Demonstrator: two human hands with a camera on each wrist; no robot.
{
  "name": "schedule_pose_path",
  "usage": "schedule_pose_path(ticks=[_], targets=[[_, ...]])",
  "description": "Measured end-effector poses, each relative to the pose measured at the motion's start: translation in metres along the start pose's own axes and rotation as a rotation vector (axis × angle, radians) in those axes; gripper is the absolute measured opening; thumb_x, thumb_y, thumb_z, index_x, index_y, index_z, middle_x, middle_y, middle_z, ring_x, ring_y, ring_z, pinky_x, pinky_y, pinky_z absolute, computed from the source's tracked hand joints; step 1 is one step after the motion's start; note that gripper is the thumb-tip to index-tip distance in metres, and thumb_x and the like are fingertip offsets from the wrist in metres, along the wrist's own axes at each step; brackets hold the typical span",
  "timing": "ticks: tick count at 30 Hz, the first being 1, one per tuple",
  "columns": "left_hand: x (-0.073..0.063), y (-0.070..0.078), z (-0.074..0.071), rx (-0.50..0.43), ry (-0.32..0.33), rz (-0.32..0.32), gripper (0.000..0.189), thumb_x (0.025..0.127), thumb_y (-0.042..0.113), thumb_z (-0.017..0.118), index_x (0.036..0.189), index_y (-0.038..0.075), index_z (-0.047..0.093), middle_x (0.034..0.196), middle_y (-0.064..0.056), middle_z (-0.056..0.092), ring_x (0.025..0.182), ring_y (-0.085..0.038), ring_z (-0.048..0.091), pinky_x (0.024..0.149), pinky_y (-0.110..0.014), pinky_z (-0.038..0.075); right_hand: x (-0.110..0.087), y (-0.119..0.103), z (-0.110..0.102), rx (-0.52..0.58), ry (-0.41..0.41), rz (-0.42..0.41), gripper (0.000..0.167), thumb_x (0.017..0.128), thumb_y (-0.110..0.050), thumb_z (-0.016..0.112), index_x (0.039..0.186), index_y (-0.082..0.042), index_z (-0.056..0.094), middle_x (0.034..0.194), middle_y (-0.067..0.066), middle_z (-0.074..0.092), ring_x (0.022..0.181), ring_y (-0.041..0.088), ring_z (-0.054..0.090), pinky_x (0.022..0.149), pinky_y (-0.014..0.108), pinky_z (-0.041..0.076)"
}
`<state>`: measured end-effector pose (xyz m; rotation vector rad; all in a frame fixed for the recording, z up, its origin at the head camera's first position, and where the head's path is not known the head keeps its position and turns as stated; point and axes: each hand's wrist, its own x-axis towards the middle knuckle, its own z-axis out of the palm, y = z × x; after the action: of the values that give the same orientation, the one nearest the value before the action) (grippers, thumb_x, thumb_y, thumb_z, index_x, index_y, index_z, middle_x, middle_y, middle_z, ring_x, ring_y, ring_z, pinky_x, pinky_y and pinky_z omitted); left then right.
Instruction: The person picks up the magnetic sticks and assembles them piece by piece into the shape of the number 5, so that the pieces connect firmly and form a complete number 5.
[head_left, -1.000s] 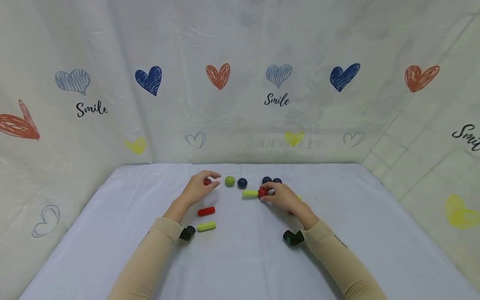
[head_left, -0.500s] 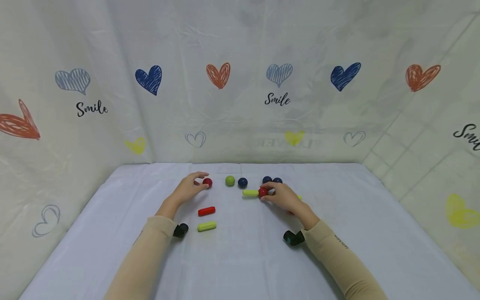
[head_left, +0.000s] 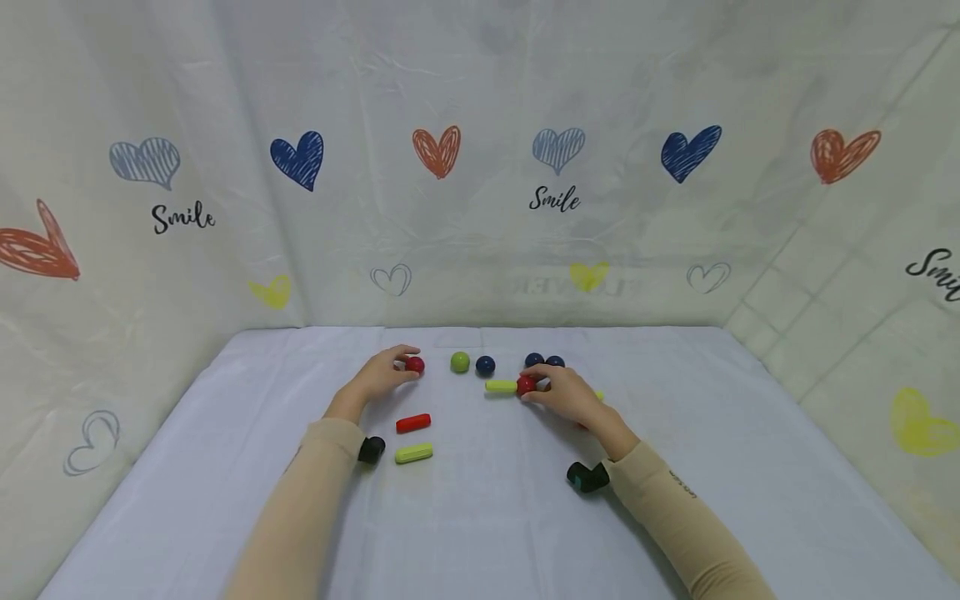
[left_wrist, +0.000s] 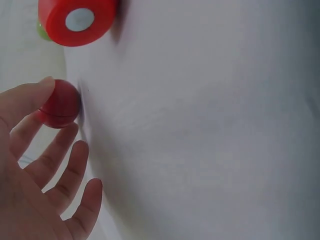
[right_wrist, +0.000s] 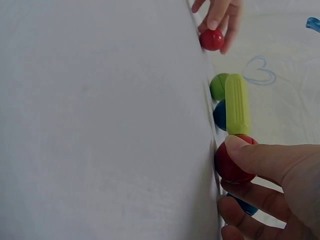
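Note:
At the far left of the group, my left hand has its thumb and index finger at a red ball, pinching it on the cloth. The left wrist view shows the thumb on that ball, with the other fingers spread below. My right hand grips another red ball between thumb and fingers. A yellow-green stick meets that ball end-on and points left. In the right wrist view the stick lines up with the held ball.
Behind the hands lie a green ball and several dark blue balls. Nearer the body are a red stick, its end bearing a silver disc, and a yellow-green stick. More sticks are partly hidden by the right hand. White cloth covers the table.
My left hand drew back leftward from over the red ball, then came slightly right, its thumb and finger closing on the ball. My right hand has kept still.

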<state>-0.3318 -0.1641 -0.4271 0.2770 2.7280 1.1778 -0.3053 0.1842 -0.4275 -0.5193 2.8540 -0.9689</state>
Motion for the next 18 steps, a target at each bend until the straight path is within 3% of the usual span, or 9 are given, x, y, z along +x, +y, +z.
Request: schedule_pose_path(ticks=[18], targets=[[0.0033,0.0057,0.0003,0.013,0.007,-0.068,0.047,0.097,0.004,0.065,0.144,0.006,0.056,0.139,-0.020,0.054,0.126,-0.037,0.051,0.105,-0.049,0.046,0.0013,0.0016,0.0012,0.001,0.013,-0.023,0.040,0.093,-0.019,0.078,0.130,-0.007,0.068,0.115,0.012,0.069,0.082,0.017,0.061,0.073,0.033,0.049]])
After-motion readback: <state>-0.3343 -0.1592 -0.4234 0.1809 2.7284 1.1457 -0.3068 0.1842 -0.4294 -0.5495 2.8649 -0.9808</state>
